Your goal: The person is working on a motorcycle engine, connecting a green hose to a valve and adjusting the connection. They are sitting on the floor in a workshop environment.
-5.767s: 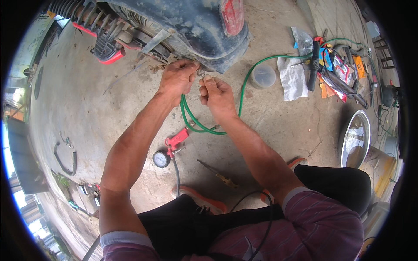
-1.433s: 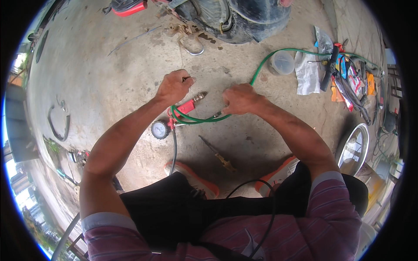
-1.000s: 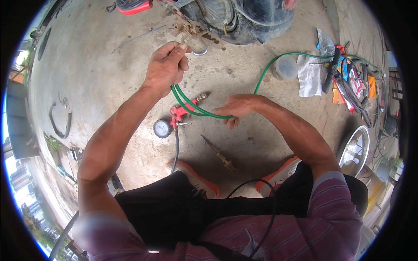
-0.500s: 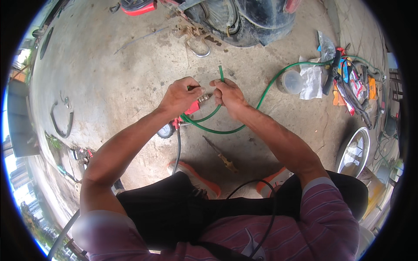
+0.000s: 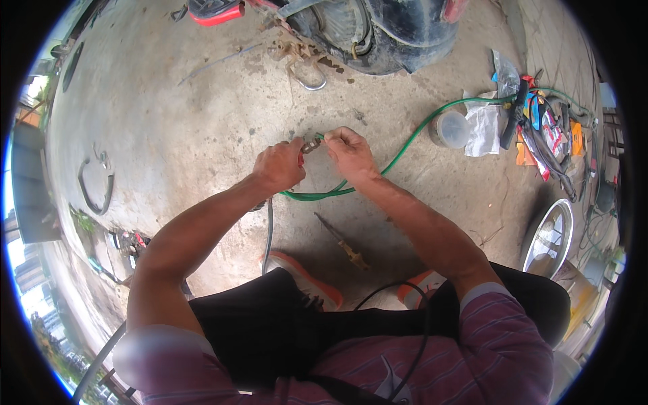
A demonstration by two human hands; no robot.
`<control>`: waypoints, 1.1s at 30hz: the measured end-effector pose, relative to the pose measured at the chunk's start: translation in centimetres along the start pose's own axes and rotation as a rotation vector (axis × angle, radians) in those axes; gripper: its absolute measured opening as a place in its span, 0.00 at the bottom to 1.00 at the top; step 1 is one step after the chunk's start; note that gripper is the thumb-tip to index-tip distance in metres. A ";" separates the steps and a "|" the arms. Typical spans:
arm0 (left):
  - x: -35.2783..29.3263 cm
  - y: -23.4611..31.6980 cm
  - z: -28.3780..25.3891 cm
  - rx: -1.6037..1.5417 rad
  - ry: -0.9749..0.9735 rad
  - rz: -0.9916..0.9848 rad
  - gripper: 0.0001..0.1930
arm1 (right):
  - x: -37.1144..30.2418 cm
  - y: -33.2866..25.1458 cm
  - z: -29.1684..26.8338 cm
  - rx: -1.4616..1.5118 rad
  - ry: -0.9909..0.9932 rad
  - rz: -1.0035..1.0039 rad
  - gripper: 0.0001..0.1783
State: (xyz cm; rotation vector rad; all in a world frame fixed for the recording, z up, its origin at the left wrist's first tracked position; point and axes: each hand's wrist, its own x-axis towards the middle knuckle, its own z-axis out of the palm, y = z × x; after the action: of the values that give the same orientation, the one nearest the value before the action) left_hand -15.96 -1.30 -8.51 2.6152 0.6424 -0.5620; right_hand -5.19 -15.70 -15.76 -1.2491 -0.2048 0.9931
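Note:
My left hand is closed around a red tire inflator, most of it hidden under the palm and fingers. Out of its upper end sticks a metal fitting. My right hand pinches a green hose close to its end, which meets or nearly meets the fitting; contact cannot be made out. From there the hose loops below both hands and runs off to the right. Down from the inflator hangs a dark hose. A screwdriver-like tool with a yellowish handle lies between my shoes.
At the top stands the dirty dark rear of a motorbike. On the right are a clear round tub, white paper, a pile of colourful packets and a metal basin. A bent dark tube lies left.
My left hand has turned over the inflator, covering its red body and gauge. The right hand has tipped the green hose's end leftward to the fitting; before, it pointed upward.

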 end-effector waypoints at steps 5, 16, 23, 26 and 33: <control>0.5 -0.1 -4.3 0.107 0.174 0.114 0.10 | -0.5 -3.1 -0.4 0.130 0.030 0.042 0.06; 0.8 1.2 -6.5 0.267 0.193 0.180 0.13 | -0.4 -4.0 -0.8 0.083 -0.043 0.058 0.07; 1.2 0.8 -6.0 0.292 0.188 0.168 0.13 | -0.5 -4.0 -0.7 0.183 -0.075 0.057 0.07; 1.2 0.9 -6.0 0.304 0.187 0.176 0.12 | -0.6 -4.1 -0.5 0.131 -0.077 0.032 0.07; 1.7 0.5 -5.2 0.336 0.185 0.226 0.09 | -0.6 -4.2 -0.6 0.000 -0.048 0.051 0.08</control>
State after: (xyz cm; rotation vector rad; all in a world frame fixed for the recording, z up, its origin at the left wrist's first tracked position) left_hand -12.85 1.19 -4.73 3.0301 0.3171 -0.3878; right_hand -2.99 -16.45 -12.17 -1.2364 -0.2108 1.0676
